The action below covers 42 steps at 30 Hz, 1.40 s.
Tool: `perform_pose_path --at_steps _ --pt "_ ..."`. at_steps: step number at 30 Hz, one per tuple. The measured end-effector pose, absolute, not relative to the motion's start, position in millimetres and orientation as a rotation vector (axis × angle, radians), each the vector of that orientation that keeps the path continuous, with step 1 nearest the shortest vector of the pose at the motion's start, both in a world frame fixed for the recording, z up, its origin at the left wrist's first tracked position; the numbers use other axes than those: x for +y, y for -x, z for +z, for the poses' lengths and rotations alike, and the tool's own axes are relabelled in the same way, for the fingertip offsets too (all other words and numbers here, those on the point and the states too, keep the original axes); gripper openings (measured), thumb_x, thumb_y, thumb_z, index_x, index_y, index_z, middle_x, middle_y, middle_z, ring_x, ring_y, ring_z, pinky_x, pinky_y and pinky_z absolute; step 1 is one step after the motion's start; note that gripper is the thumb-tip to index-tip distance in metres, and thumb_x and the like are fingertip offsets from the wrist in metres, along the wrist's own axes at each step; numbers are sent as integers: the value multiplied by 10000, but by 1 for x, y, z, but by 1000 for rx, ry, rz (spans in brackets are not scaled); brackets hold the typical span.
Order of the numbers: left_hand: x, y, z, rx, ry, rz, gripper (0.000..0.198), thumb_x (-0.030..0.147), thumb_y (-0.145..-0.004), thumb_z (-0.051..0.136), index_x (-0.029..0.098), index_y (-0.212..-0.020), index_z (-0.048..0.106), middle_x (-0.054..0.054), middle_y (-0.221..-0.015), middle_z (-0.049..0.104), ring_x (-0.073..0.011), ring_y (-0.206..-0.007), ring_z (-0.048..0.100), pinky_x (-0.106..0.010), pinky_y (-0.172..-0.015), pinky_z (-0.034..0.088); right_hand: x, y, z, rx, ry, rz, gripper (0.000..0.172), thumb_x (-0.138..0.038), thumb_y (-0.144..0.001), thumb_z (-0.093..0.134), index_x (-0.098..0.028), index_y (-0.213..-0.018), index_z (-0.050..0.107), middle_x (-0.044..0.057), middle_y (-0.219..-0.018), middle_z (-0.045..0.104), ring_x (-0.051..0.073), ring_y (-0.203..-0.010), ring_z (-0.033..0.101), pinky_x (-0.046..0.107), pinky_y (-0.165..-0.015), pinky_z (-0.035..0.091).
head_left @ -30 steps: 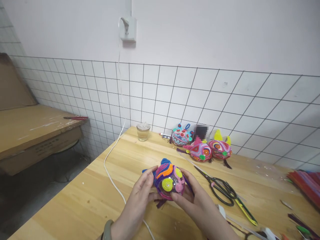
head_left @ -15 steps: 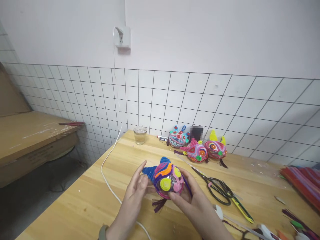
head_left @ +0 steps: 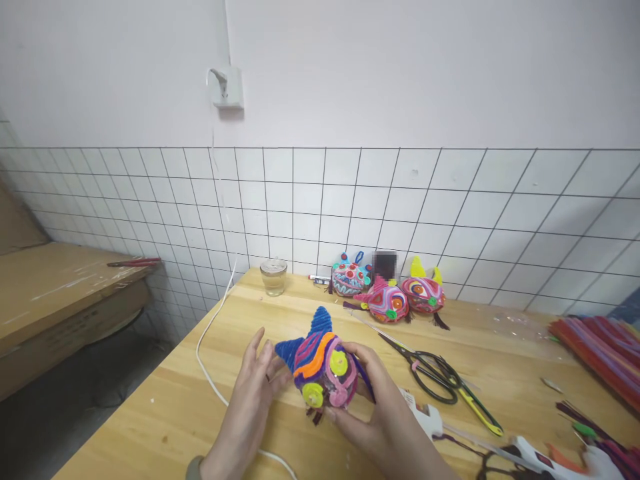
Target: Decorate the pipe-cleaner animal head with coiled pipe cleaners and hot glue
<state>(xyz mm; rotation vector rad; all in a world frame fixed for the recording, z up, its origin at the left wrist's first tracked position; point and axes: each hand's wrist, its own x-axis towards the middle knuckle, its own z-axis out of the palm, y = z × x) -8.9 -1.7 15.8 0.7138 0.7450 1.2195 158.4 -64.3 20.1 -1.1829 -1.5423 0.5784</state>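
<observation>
A round fish-like ornament (head_left: 314,363) is held above the table, its body wound in purple, orange and pink chenille stems. It has two yellow discs like eyes, a pink curl, two blue pointed ears and a dark tassel hanging below. My right hand (head_left: 377,407) grips it from the right, thumb at the lower front and fingers around the far side. My left hand (head_left: 250,400) is beside it on the left with fingers apart; whether a fingertip touches its back cannot be made out.
Behind stand three finished-looking ornaments, blue (head_left: 349,279), pink (head_left: 387,303) and yellow-eared (head_left: 424,293). A glass cup (head_left: 273,278) is at the back left. Scissors (head_left: 433,373), a yellow cutter (head_left: 481,410), white glue guns (head_left: 425,420) and chenille stem bundles (head_left: 595,353) lie right. A white cable (head_left: 215,387) crosses the left.
The ornament has tilted and turned in my right hand, so both blue ears stand out and the yellow discs sit differently. My left hand has drawn a little away to the left.
</observation>
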Motion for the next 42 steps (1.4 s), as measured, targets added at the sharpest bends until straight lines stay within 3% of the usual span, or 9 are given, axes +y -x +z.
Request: perform_pose_path --at_steps 2,6,11,20,24,27,32,37,42 --pt "-4 6 14 669 -688 1127 623 442 -847 562 283 -1394 309 -57 -979 700 -203 -947 642 -363 -854 468 -64 -158 18 -1541 1210 438 560 -114 -742 597 -254 -1250 407 78 -1241 512 212 -1153 536 343 -965 472" --pt "-15 -2 6 450 -776 932 591 510 -719 679 221 -1221 565 -139 -1167 657 -300 -1104 581 -425 -918 449 -64 -154 11 -1548 1249 259 590 -114 -728 591 -251 -1266 391 82 -1260 494 230 -1205 483 373 -998 441" --pt "-23 -9 -3 540 -839 1019 754 296 -487 881 261 -1187 604 -119 -1209 649 -339 -1162 543 -423 -984 412 -64 -145 -1 -1516 1286 285 580 -124 -718 578 -229 -1265 415 97 -1258 511 236 -1206 490 384 -993 451" --pt "-18 -3 7 435 -784 1032 608 273 -628 804 258 -1201 601 -111 -1243 634 -320 -1195 526 -434 -1022 385 -71 -160 15 -1705 1339 470 662 -126 -767 589 -289 -1377 392 64 -1317 542 216 -1202 520 366 -971 477" --pt "-13 1 6 364 -781 987 553 248 -734 718 273 -1260 548 -105 -1289 601 -306 -1199 523 -437 -1006 402 -73 -167 24 -1712 1361 530 576 -113 -803 551 -298 -1344 477 59 -1227 630 214 -1136 585 336 -928 504" --pt "-12 2 3 333 -781 976 503 247 -763 688 265 -1247 550 -109 -1276 607 -299 -1177 542 -439 -986 419 -72 -171 32 -1728 1358 547 413 -214 -878 517 -264 -1286 556 75 -1206 656 215 -1139 591 335 -949 485" --pt "-11 1 2 366 -816 989 488 256 -699 750 233 -1161 592 -115 -1201 647 -288 -1080 605 -414 -912 475 -71 -187 50 -1595 1444 454 288 -331 -894 485 -225 -1021 720 75 -1047 735 223 -972 680 288 -834 545" --pt "-11 -3 3 393 -910 987 574 238 -646 797 211 -1163 549 -132 -1135 666 -278 -1005 631 -436 -869 495 -75 -193 58 -1506 1436 412 225 -346 -850 537 -242 -864 735 33 -884 760 194 -794 705 206 -642 553" --pt "-13 -5 2 453 -957 1021 641 243 -601 829 199 -1155 511 -101 -958 711 -226 -827 662 -374 -784 497 -79 -185 53 -1555 1437 326 203 -355 -844 553 -253 -806 724 20 -795 741 179 -706 676 211 -598 519"
